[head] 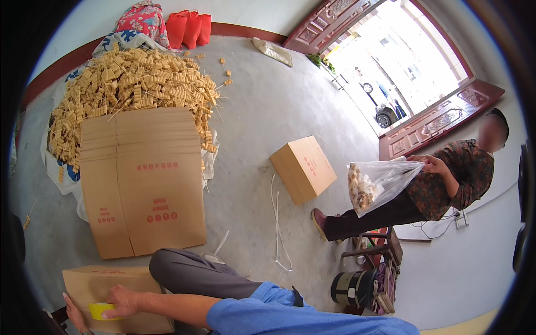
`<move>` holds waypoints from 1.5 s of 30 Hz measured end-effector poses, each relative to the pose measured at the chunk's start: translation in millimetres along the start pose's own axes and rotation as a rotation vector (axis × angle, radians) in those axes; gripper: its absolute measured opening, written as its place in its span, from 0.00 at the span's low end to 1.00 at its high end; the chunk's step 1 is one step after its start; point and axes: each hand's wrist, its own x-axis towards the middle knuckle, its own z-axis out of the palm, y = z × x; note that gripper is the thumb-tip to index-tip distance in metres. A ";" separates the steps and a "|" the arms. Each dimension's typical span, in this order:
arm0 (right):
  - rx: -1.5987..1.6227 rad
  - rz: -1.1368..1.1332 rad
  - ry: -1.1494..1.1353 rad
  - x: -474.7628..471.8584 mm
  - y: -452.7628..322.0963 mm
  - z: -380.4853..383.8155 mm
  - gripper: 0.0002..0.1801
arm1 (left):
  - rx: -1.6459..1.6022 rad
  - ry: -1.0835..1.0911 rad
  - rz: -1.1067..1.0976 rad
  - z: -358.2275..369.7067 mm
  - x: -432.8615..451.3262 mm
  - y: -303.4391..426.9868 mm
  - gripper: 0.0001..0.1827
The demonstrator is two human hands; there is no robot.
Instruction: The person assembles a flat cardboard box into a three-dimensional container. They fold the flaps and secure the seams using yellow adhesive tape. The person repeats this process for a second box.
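A closed cardboard box [100,276] stands before me at the lower left, beside my bent leg. My right hand [127,300] grips a roll of yellow tape [97,311] against the box's near face. The thumb lies on the tape and the arm reaches in from the right. Along the box's left edge, my left hand [74,313] holds its side, with a watch or band partly visible at the wrist. A stack of flattened cardboard cartons [163,188] with red print lies just beyond the box.
Behind the cartons, a big heap of skewered tan food pieces [138,79] covers a white sheet [75,197]. Another carton [303,169] and a white strap [277,226] lie on the floor. At right a person [456,176] holds a clear plastic bag [379,184], near a wooden stool [389,247].
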 end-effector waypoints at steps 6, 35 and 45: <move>0.015 0.009 -0.005 -3.8 5.7 2.0 0.40 | -0.031 -0.034 -0.048 8.4 -11.5 5.7 0.39; 0.081 0.111 -0.082 -23.2 2.0 2.7 0.44 | -0.090 -0.069 -0.002 7.7 -22.7 -14.1 0.39; 0.080 0.098 -0.073 -35.0 7.0 9.1 0.44 | -0.052 -0.075 -0.023 12.7 -33.7 -21.4 0.39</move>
